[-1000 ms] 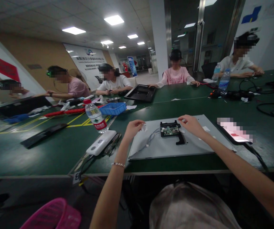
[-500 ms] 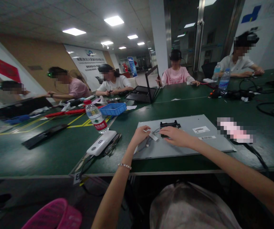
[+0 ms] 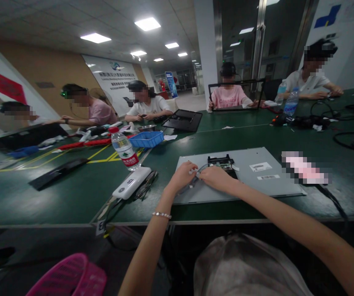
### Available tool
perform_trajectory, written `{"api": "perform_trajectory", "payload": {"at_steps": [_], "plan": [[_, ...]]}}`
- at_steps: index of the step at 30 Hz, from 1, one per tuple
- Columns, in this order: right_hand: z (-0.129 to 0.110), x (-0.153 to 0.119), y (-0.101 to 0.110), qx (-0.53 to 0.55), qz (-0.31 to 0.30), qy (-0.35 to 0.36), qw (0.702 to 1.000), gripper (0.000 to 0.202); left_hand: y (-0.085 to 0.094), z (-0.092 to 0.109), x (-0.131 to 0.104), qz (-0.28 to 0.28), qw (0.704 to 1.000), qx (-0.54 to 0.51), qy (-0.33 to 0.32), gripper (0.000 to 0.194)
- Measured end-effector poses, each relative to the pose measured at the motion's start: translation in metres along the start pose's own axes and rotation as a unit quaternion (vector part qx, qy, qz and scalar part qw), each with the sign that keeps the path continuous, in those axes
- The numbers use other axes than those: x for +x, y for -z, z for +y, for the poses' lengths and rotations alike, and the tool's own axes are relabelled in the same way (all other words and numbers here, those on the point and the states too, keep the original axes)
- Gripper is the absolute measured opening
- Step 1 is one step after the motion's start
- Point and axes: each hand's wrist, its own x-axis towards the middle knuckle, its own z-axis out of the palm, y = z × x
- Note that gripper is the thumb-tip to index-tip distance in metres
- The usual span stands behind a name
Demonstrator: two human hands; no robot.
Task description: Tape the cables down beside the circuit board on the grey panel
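Observation:
A flat grey metal display panel [image 3: 275, 164] lies on the table in front of me. On it sit a black bracket [image 3: 220, 158] and a green circuit board [image 3: 224, 165]. A thin grey cable [image 3: 203, 167] runs from the bracket toward my fingers. My left hand [image 3: 183, 176], with a beaded bracelet at the wrist, is closed in a pinch on the cable at the panel's left side. Opposite it, my right hand [image 3: 217, 179] pinches the same cable, close to the left fingertips. My fingers partly hide the cable and the small pale piece between them.
To the left are a white power bank [image 3: 132, 183], a water bottle [image 3: 124, 150], a blue basket [image 3: 148, 139] and a black strip [image 3: 58, 174]. A blurred pink object [image 3: 304, 168] with a cable lies right. Below stands a pink bin [image 3: 72, 275]. Several people sit around.
My right hand has moved left from the bracket to the cable beside my left hand, uncovering the circuit board. Across the table, a person has lifted a black frame off a dark panel.

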Motion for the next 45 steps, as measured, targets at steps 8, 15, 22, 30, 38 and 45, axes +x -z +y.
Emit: {"api": "perform_trajectory", "payload": {"at_steps": [8,15,22,30,38,45], "plan": [[-0.001,-0.007,-0.004,0.022,0.022,0.004,1.0,0.022,-0.005,-0.004,0.0,-0.012,1.0,-0.009,0.02,0.017],[-0.002,-0.009,-0.006,0.045,0.024,0.014,0.999,0.023,-0.004,0.003,0.0,-0.029,0.999,-0.025,0.015,0.029],[-0.001,-0.012,-0.007,0.055,0.037,0.016,0.998,0.019,0.002,0.002,-0.004,-0.067,0.995,-0.07,0.012,0.043],[0.005,-0.007,-0.011,0.037,0.048,0.017,0.998,0.019,0.002,-0.001,-0.003,-0.075,0.994,-0.082,0.024,0.041],[0.004,-0.005,-0.008,0.049,0.046,-0.01,0.998,0.02,0.001,-0.002,-0.003,-0.065,0.993,-0.093,0.025,0.037],[0.003,-0.006,-0.007,0.042,0.029,-0.002,0.999,0.02,-0.002,-0.006,-0.003,-0.059,0.994,-0.09,0.019,0.038]]}}
